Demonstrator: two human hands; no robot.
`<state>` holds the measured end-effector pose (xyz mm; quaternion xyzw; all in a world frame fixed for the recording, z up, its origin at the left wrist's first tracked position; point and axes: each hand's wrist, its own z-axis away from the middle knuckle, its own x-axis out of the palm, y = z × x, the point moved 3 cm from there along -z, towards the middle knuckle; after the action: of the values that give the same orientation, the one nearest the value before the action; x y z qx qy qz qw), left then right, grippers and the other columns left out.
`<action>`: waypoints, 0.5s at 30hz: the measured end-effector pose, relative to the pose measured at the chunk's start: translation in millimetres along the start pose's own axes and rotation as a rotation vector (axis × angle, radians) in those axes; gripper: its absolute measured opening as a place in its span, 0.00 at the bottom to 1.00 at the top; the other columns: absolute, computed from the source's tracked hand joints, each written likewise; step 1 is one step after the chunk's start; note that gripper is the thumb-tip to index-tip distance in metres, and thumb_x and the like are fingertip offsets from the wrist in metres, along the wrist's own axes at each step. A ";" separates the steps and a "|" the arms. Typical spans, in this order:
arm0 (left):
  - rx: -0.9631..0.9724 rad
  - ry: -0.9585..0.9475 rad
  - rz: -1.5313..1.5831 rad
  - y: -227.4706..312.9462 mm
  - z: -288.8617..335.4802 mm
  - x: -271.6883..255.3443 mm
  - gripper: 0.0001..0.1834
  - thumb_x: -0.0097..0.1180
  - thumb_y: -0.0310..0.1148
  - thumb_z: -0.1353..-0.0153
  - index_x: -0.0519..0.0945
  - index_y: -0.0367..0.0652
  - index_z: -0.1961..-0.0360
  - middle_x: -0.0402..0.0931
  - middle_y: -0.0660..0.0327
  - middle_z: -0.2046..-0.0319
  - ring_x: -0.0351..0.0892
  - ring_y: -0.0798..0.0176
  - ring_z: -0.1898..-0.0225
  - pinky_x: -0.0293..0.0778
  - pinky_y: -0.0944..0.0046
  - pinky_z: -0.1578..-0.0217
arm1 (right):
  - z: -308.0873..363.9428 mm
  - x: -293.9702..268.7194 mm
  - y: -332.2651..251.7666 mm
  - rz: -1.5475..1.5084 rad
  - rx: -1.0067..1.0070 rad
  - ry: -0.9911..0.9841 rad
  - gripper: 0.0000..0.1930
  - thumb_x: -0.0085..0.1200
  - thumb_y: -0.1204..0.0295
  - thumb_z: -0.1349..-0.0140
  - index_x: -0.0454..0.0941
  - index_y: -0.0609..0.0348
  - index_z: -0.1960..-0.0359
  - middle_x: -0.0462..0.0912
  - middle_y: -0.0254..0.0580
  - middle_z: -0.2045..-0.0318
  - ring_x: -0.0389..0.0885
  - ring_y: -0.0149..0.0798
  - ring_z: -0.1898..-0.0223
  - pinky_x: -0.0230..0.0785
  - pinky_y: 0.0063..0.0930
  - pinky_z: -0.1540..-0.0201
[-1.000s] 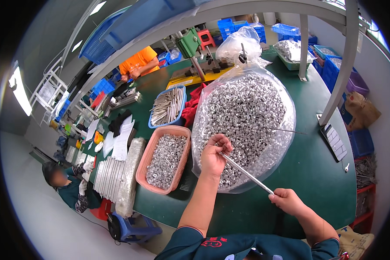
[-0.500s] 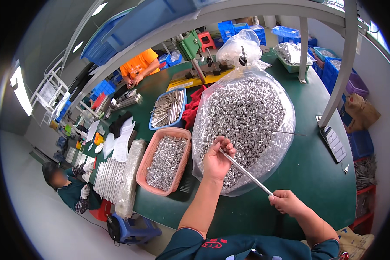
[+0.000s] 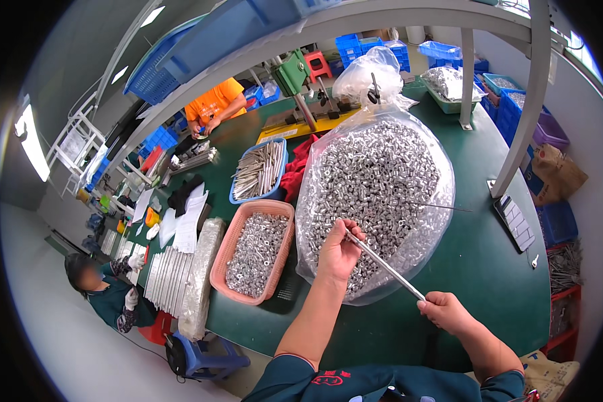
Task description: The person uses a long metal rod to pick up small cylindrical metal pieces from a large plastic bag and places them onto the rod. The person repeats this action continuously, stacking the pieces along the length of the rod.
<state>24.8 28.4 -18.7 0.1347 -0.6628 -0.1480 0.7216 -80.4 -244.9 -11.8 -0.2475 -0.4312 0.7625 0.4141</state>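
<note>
A slim silver metal rod slants between my hands, above the near edge of a clear plastic bag. Small shiny metal sleeves fill the bag. My left hand is closed about the rod's far end, palm turned up, its fingers curled over the sleeves. What else may be in those fingers cannot be made out. At the near end, my right hand pinches the rod between thumb and fingers. A thin dark rod pokes out across the bag's right side.
Left of the bag stand a pink basket of small metal parts and a blue basket of metal rods. A red cloth lies beside them. A metal shelf post rises at right. Two co-workers sit at the table's left and far sides.
My left hand has shifted slightly toward me and right along with the rod's far end. My right hand stays nearly in place, still pinching the near end.
</note>
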 end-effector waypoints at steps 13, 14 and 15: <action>0.034 0.005 -0.096 0.8 2.7 5.2 0.09 0.58 0.36 0.38 0.78 0.41 0.67 0.78 0.56 0.65 0.79 0.59 0.64 0.78 0.57 0.58 | 1.5 0.8 -1.5 -0.030 0.008 0.035 0.15 0.52 0.62 0.34 0.73 0.59 0.74 0.67 0.24 0.83 0.63 0.20 0.81 0.55 0.18 0.80; 0.039 0.004 -0.104 0.3 2.3 5.7 0.09 0.58 0.36 0.38 0.78 0.41 0.68 0.78 0.56 0.66 0.79 0.59 0.64 0.78 0.56 0.59 | 0.7 2.4 0.0 0.003 -0.031 0.062 0.15 0.53 0.62 0.34 0.73 0.59 0.74 0.67 0.24 0.83 0.63 0.20 0.81 0.56 0.19 0.80; 0.036 0.017 -0.100 -0.3 1.6 5.3 0.10 0.59 0.36 0.38 0.79 0.40 0.67 0.79 0.56 0.66 0.79 0.59 0.64 0.79 0.57 0.59 | -0.4 3.6 1.8 0.036 -0.070 0.089 0.15 0.53 0.62 0.34 0.73 0.59 0.75 0.67 0.24 0.83 0.63 0.20 0.81 0.56 0.19 0.80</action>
<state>23.6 26.0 -13.8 0.1818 -0.6518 -0.1705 0.7163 -82.8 -242.2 -13.6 -0.3034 -0.4343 0.7425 0.4100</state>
